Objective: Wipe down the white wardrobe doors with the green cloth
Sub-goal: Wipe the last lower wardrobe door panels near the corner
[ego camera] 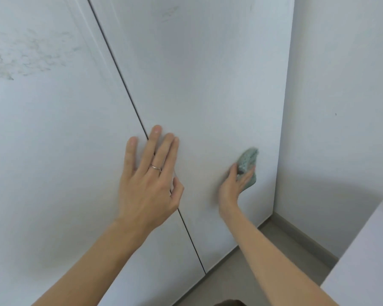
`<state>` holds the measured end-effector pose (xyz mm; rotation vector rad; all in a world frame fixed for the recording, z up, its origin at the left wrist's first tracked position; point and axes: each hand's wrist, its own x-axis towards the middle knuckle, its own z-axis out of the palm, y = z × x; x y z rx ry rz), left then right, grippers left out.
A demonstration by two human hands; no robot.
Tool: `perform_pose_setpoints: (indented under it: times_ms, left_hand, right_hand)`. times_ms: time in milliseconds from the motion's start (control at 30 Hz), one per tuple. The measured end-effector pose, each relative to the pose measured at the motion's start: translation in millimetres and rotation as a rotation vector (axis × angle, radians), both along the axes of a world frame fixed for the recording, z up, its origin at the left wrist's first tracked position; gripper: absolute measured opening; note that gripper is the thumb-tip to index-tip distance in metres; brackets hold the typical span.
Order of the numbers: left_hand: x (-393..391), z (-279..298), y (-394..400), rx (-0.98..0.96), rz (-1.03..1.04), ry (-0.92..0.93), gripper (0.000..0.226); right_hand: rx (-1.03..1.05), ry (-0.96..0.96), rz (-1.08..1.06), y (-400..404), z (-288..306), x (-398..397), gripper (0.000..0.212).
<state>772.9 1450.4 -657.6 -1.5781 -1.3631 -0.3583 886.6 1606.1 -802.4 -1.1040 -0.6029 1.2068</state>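
One green cloth [248, 161] in right hand [233, 186], long axis upright.

wall [341, 85]: pale, plain, at right | floor [241, 277]: grey-beige | skirting [305, 237]: grey | white furniture [367, 261]: lower right corner

We see two bare forearms with no sleeves reaching into view, both uncovered from the lower edge of the picture up to the wrists. The left hand [147, 180] wears a thin, plain metal ring [156, 167] on one finger. The right hand [233, 184] shows no jewellery that we can make out.
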Motion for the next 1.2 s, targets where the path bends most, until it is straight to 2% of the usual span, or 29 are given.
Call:
perform_pose_setpoints:
  times_ms: [33,100,200,300,367,467,533,600,733,833,900,967,1067,1133,1200]
  left_hand:
    - [1,-3,1,0.001,-0.007,-0.002,0.069]
    - [1,-5,3,0.010,-0.005,0.003,0.068]
    - [-1,-5,5,0.020,0.009,0.038,0.066]
    - [-3,-7,7,0.035,0.033,0.066,0.065]
    - [-5,-8,9,0.051,0.038,0.078,0.064]
    - [-5,-9,12,0.097,0.056,0.085,0.065]
    - [-2,-14,10,0.074,0.046,0.033,0.066]
    - [3,-21,6,0.051,0.056,0.013,0.068]
    - [7,-39,1,-0.021,0.068,-0.023,0.075]
    - [15,-46,1,-0.082,0.111,-0.044,0.084]
    - [15,-48,-1,-0.139,0.102,-0.030,0.088]
    - [12,-46,-2,-0.179,0.113,-0.013,0.091]
    - [9,-45,-3,-0.201,0.127,-0.021,0.095]
    - [10,-46,-4,-0.185,0.132,-0.025,0.096]
    - [13,-49,-4,-0.161,0.134,-0.053,0.096]
  right_hand:
    - [-0.026,0.005,-0.010,25,-3,18,0.089]
    - [-0.060,0.077,-0.013,59,-9,48,0.082]
    - [-0.090,0.166,-0.053,69,-20,57,0.072]
    - [-0.083,0.160,-0.081,23,-29,14,0.070]
    - [-0.147,0.132,-0.058,-41,-40,-34,0.072]
    - [-0.285,0.227,0.047,-130,-47,-99,0.072]
    - [-0.279,0.271,0.092,-143,-56,-103,0.075]
    - [-0.236,0.286,0.128,-117,-72,-78,0.079]
    - [-0.294,0.264,-0.014,-15,-93,-13,0.082]
    - [-0.440,0.275,-0.125,80,-122,27,0.117]
    - [-0.439,0.327,-0.169,121,-154,48,0.124]
    - [-0.375,0.307,-0.203,111,-137,45,0.116]
    - [-0.306,0.293,-0.284,38,-105,5,0.071]
    - [-0.274,0.316,-0.264,-8,-107,-23,0.071]
    - [-0.293,0.388,-0.152,-45,-119,-46,0.077]
